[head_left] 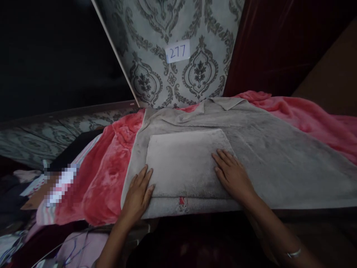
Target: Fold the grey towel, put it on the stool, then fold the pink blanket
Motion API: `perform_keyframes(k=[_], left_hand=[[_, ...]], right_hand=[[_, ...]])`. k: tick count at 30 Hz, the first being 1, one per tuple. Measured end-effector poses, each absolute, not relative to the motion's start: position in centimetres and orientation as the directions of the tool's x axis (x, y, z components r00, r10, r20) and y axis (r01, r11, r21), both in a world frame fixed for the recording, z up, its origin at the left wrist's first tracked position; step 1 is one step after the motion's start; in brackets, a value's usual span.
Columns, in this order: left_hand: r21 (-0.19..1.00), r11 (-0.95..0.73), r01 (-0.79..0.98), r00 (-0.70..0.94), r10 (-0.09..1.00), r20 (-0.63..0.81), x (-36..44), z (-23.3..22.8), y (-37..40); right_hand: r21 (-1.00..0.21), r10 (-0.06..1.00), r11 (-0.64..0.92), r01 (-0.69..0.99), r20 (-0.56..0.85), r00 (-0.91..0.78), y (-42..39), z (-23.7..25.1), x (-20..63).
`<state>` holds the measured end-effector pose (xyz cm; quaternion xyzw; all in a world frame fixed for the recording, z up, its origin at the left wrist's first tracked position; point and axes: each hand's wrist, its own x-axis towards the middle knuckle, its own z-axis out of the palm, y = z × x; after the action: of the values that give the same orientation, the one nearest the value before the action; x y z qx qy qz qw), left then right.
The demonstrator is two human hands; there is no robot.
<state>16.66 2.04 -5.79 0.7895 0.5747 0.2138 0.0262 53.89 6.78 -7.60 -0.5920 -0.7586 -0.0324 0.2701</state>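
Both hands lie flat with fingers spread on the folded towel [185, 163] at frame centre, left hand [138, 195] on its lower-left corner, right hand [232, 175] on its right edge, its long axis running left to right between them.
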Motion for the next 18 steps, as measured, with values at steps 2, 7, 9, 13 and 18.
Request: perform_keyframes(k=[2,7,9,13,18], left_hand=[[0.418,-0.292,0.860,0.188,0.944,0.272,16.5,-5.4,2.2],[0.751,-0.051,0.659,-0.055,0.992,0.115,16.6,-3.4,4.6],[0.858,0.066,0.510,-0.147,0.989,0.011,16.6,-2.3,6.0],[0.927,0.202,0.315,-0.243,0.962,-0.127,16.6,-0.5,8.0],[0.919,0.266,0.292,-0.248,0.949,-0.196,17.3,0.0,8.3]], right_hand=[[-0.339,0.880,0.292,0.894,0.461,-0.113,7.0,-8.0,54.6],[-0.623,0.902,0.250,0.741,0.428,0.056,7.8,-8.7,57.7],[-0.725,0.916,0.215,0.655,0.382,0.122,8.1,-8.5,58.7],[-0.865,0.949,0.151,0.478,0.263,0.176,8.8,-7.7,59.6],[-0.861,0.965,0.110,0.497,0.212,0.152,10.0,-7.4,59.7]])
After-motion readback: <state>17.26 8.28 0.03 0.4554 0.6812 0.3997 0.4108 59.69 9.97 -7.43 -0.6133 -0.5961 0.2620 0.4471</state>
